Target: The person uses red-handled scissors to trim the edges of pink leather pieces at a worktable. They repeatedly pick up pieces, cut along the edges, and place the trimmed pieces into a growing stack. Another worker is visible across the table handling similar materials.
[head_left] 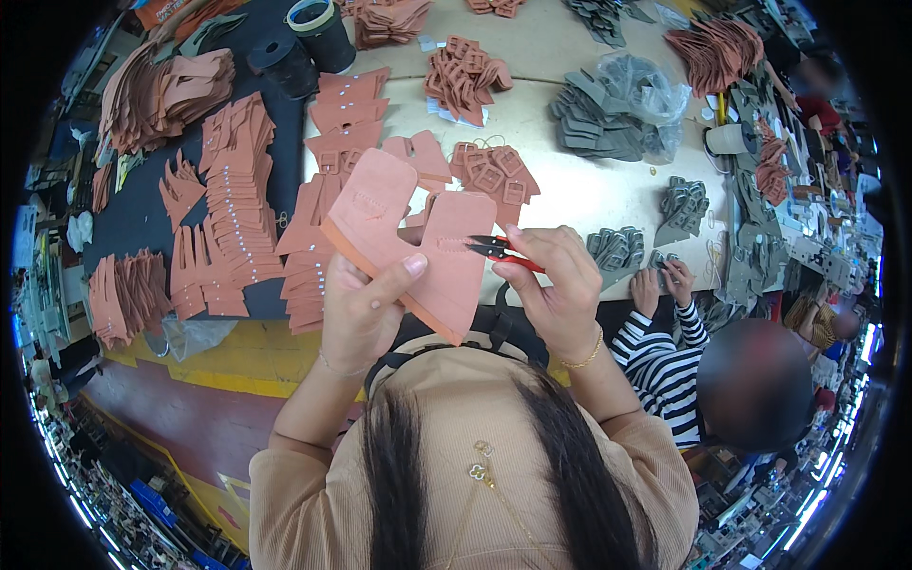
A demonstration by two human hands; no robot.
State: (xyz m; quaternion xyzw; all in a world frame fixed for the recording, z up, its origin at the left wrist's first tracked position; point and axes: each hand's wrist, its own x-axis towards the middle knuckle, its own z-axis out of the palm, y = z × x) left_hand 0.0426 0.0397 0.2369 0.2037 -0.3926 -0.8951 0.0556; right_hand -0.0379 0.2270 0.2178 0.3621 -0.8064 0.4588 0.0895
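Note:
My left hand (pixel 364 309) grips a salmon-pink leather shoe upper piece (pixel 451 280), its thumb pressed on the front face. The piece has two wide flaps with a notch between them, a line of stitching on each flap, and an orange lower edge. In my right hand (pixel 560 285) is a pair of thread snips (pixel 494 247) with red handles and dark blades. The blade tips lie at the stitching on the right flap; whether they touch a thread is too small to tell.
Strips of pink pieces (pixel 237 199) lie at left, and buckled pink straps (pixel 494 173) lie beyond my hands. Grey-green pieces (pixel 598 119) and a plastic bag (pixel 655 90) sit farther right. Two dark tubs (pixel 323 38) stand at the back. A co-worker in striped sleeves (pixel 655 342) handles grey-green parts.

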